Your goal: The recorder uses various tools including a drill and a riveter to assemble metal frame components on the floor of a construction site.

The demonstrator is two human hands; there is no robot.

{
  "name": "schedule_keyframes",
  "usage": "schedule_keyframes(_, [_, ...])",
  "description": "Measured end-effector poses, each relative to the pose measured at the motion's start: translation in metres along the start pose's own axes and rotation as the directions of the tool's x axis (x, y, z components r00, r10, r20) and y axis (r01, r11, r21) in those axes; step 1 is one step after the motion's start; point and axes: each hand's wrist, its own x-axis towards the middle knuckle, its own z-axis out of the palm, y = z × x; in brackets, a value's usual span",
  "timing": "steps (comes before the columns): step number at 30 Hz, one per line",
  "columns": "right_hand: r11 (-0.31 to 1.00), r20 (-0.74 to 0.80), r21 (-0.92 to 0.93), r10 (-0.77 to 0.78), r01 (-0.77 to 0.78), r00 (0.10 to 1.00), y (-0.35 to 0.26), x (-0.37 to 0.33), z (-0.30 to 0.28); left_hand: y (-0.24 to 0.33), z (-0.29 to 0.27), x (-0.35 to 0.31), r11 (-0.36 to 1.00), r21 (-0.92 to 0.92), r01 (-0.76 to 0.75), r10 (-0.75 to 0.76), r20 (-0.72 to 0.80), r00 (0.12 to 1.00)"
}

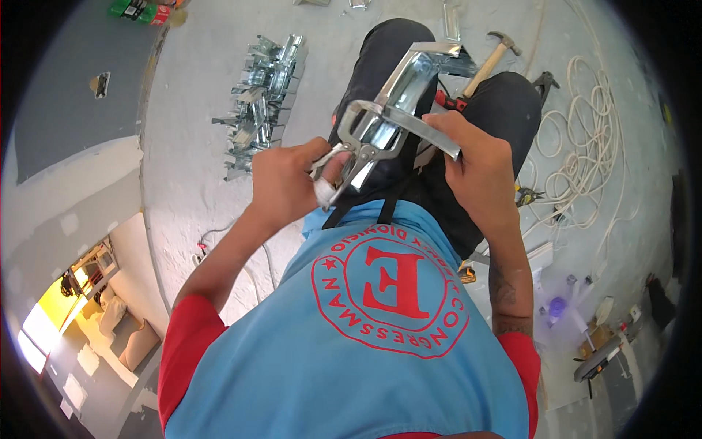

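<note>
My left hand [281, 186] is closed around the handles of locking C-clamp pliers [369, 152], a white wrap showing on one finger. The jaws of the pliers sit on a bent, shiny metal channel [409, 84] held above my lap. Across the channel, by the jaws, runs a flat metal piece [424, 132] that slants down to the right. My right hand [479, 172] grips this flat piece near its outer end, thumb and fingers closed on it. Whether the flat piece and channel are joined, I cannot tell.
A heap of cut metal channel pieces [263, 102] lies on the floor to the left. Beyond my right knee rests a hammer [488, 64]. Coiled white cable [578, 146] spreads at the right, and a green bottle [139, 11] lies far left.
</note>
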Motion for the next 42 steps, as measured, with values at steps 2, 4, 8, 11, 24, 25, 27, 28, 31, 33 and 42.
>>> schedule_keyframes(2, [0.994,0.038,-0.049,0.098,-0.096,0.994,-0.005,0.0,0.002,0.011,0.002,-0.001,0.996,0.085,-0.03,0.031,-0.011,0.999])
schedule_keyframes(4, [0.989,-0.021,-0.074,0.128,-0.129,0.992,-0.01,-0.001,0.006,0.025,0.004,0.0,0.985,0.113,0.131,-0.128,-0.034,0.991])
schedule_keyframes(8, [0.979,-0.13,-0.097,0.167,-0.181,0.977,-0.012,-0.003,0.017,0.051,-0.002,0.008,0.97,0.209,0.122,-0.145,0.098,0.985])
schedule_keyframes(11, [0.983,-0.029,-0.058,0.17,-0.172,0.985,0.0,-0.001,0.012,0.041,-0.02,0.031,0.977,0.198,0.078,-0.116,0.187,0.975])
schedule_keyframes(24, [0.877,0.308,0.415,0.116,-0.243,0.944,0.028,0.002,-0.012,0.015,-0.045,0.086,0.983,-0.181,-0.008,0.101,0.513,0.852])
schedule_keyframes(25, [0.877,0.302,0.416,0.115,-0.24,0.946,0.028,0.001,-0.014,0.012,-0.047,0.088,0.979,-0.202,-0.016,0.12,0.513,0.85])
schedule_keyframes(27, [0.69,0.385,0.632,0.116,-0.353,0.916,0.027,-0.003,-0.018,0.008,-0.052,0.09,0.968,-0.244,0.056,0.089,0.542,0.835])
schedule_keyframes(28, [0.696,0.371,0.63,0.12,-0.345,0.921,0.025,-0.005,-0.019,0.007,-0.054,0.092,0.965,-0.257,0.061,0.091,0.54,0.837])
schedule_keyframes(31, [0.733,0.544,0.474,0.193,-0.489,0.817,0.022,-0.007,-0.019,0.008,-0.062,0.095,0.953,-0.28,0.115,0.074,0.583,0.809])
schedule_keyframes(33, [0.733,0.526,0.444,0.252,-0.516,0.812,0.022,-0.007,-0.01,0.01,-0.064,0.097,0.955,-0.282,0.095,0.096,0.595,0.798])
schedule_keyframes(42, [0.909,0.339,0.262,0.229,-0.325,0.913,0.021,-0.003,-0.006,-0.014,-0.053,0.081,0.595,-0.431,0.678,-0.112,0.791,0.601])
